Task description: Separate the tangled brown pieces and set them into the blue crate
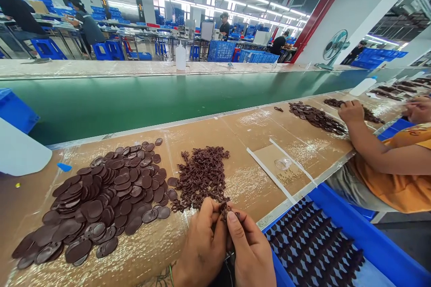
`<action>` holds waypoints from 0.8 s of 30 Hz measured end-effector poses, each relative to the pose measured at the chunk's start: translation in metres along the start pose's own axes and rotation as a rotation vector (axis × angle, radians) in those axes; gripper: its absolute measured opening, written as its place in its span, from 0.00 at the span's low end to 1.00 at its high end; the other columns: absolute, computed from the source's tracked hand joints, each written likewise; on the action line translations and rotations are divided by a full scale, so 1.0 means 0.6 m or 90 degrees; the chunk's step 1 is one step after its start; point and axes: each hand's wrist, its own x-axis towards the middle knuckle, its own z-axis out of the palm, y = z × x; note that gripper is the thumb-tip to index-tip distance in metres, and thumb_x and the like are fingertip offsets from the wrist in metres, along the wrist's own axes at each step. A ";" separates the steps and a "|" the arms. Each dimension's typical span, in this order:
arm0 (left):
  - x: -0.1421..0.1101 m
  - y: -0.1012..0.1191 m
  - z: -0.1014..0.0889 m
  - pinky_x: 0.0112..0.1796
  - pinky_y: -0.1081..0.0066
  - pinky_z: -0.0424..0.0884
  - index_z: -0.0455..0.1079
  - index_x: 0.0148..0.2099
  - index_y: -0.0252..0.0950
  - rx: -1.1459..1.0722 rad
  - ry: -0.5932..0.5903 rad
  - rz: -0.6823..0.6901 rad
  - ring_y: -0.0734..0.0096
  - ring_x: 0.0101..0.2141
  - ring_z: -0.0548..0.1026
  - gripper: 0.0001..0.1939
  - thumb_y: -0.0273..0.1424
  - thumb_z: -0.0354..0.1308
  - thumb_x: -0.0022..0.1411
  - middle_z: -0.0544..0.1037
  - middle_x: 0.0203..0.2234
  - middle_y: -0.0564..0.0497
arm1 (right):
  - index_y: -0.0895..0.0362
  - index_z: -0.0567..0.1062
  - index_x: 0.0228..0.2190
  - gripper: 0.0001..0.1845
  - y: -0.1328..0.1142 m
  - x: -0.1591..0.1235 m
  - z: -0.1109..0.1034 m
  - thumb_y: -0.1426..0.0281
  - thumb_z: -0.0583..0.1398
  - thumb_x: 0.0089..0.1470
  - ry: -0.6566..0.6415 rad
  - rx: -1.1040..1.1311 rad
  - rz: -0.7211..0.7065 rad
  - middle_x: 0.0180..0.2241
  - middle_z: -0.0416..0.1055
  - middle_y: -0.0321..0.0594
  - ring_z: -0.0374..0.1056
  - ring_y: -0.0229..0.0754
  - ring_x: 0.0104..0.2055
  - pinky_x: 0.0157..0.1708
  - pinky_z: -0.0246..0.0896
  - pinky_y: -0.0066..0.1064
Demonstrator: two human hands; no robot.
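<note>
Our left grip (pixel 205 244) and right grip (pixel 251 251) were both clenched, and there it was: a small dark-brown openwork piece (pixel 225 210) pinched between the fingertips, right at the near edge of the tabletop (pixel 242 143)! The fingers hid much of it, so we could not tell exactly how it was held. At 12 o'clock from our hands, just beyond the knuckles, sat a heap of tangled brown pieces (pixel 202 177). Over at 10 o'clock lay a wide spread of flat brown ovals (pixel 97 202), overlapping like fallen coins. At 3 o'clock, a blue tray (pixel 370 242) carried neat rows of dark pieces (pixel 313 246). The step in hand looked like working one piece free by finger, and the next move seemed to call for a careful turn of that piece to find a clean hold. Meanwhile, at 2 o'clock, a co-worker in an orange top (pixel 397 179) had a hand (pixel 352 112) over another brown heap (pixel 370 115), with a green conveyor belt (pixel 134 103) running along beyond the tabletop!
</note>
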 end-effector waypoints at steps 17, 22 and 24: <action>0.000 0.018 -0.012 0.31 0.69 0.70 0.70 0.47 0.41 0.275 -0.001 0.218 0.62 0.29 0.82 0.12 0.31 0.45 0.73 0.85 0.33 0.46 | 0.58 0.75 0.21 0.24 0.013 0.016 -0.027 0.50 0.72 0.47 -0.070 0.001 0.050 0.16 0.60 0.30 0.53 0.34 0.20 0.20 0.50 0.26; 0.000 0.016 -0.014 0.35 0.65 0.73 0.69 0.50 0.39 0.304 -0.047 0.226 0.58 0.34 0.83 0.13 0.32 0.44 0.73 0.84 0.34 0.45 | 0.59 0.73 0.20 0.26 0.012 0.019 -0.034 0.50 0.71 0.48 -0.082 0.019 0.065 0.15 0.57 0.29 0.50 0.32 0.19 0.19 0.47 0.25; -0.002 0.015 -0.016 0.37 0.64 0.74 0.69 0.51 0.37 0.297 -0.063 0.219 0.57 0.35 0.83 0.14 0.32 0.45 0.72 0.84 0.35 0.44 | 0.59 0.75 0.22 0.25 0.008 0.017 -0.033 0.51 0.73 0.46 -0.082 0.034 0.087 0.15 0.59 0.29 0.50 0.31 0.19 0.19 0.47 0.24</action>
